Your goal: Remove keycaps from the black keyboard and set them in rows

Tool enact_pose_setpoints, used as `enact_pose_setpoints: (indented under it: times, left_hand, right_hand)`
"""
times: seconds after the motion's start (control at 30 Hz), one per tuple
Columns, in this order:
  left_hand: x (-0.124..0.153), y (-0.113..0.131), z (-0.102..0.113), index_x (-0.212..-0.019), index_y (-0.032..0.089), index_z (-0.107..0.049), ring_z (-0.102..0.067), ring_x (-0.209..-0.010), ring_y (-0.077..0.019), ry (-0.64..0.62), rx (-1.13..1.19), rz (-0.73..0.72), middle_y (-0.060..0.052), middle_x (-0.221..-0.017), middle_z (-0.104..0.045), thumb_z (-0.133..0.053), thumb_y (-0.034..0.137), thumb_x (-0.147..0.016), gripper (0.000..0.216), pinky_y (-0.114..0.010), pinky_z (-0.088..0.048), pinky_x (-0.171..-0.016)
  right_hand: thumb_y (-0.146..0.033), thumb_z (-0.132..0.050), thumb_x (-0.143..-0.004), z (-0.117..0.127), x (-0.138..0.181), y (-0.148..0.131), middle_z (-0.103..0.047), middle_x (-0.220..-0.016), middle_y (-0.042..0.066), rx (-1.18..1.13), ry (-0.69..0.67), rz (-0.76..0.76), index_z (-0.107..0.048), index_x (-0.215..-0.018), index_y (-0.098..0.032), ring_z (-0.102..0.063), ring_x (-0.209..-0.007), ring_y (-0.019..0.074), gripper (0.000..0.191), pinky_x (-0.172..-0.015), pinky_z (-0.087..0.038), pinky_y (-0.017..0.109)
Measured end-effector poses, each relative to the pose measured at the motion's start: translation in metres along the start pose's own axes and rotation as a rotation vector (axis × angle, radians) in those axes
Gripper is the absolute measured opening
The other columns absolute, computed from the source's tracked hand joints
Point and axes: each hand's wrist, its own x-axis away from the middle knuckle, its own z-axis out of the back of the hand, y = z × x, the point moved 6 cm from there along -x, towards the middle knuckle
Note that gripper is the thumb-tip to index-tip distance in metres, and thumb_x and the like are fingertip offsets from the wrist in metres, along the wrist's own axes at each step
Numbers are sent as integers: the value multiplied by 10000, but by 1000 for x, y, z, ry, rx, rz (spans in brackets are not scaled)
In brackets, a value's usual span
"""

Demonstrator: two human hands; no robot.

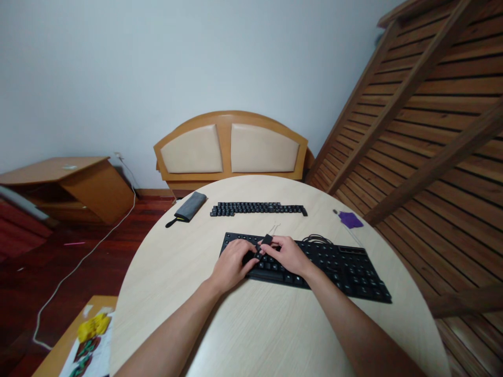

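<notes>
A black keyboard (338, 267) lies on the round pale table (255, 335). My left hand (231, 264) rests on the keyboard's left part with its fingers curled over the keys. My right hand (287, 253) is closed on a small black keycap puller (266, 241), whose thin wire loop sticks out behind it. The fingertips of both hands meet over the same keys. Behind the keyboard, a row of loose black keycaps (257, 209) is laid out on the table.
A grey folded pouch (189, 206) lies at the table's back left, a purple cloth (350, 219) at the back right. A cable (316, 239) curls behind the keyboard. A wooden headboard (231, 148) and slatted bed frame (432, 131) lean against the wall.
</notes>
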Motion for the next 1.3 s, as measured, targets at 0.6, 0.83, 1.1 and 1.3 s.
enact_pose_setpoints:
  times: [0.6,0.83,1.1,1.3]
  left_hand:
    - [1,4,-2,-1019,232,-654,-593,-961,-207,-65,-52,-78,-42,-999,-667,-579,278,-942,116,-368,-434,-902]
    - [1,6,-6,-1035,228,-658,-592,-922,-196,-60,-152,-147,-42,-1011,-678,-578,277,-945,130,-372,-421,-894]
    - [3,12,-7,-998,225,-662,-632,-880,-178,-30,-214,-259,-33,-999,-720,-546,266,-966,127,-345,-427,-837]
    - [2,9,3,-1028,216,-632,-647,-928,-187,77,-55,-144,-50,-1011,-707,-561,257,-955,110,-343,-471,-830]
  right_hand:
    - [-462,-536,-935,2,-1,-1,-746,-757,54,34,9,19,-630,-841,-167,-712,-738,191,323,-752,-524,296]
    - [-496,-553,-904,2,0,1,-755,-743,67,48,9,-46,-587,-807,-176,-720,-723,207,337,-719,-523,298]
    - [-483,-572,-877,1,-1,3,-745,-711,63,15,8,-61,-572,-801,-185,-714,-688,210,307,-687,-526,295]
    - [-481,-578,-879,4,-2,6,-742,-714,70,-15,44,-57,-565,-812,-183,-716,-698,216,306,-707,-527,307]
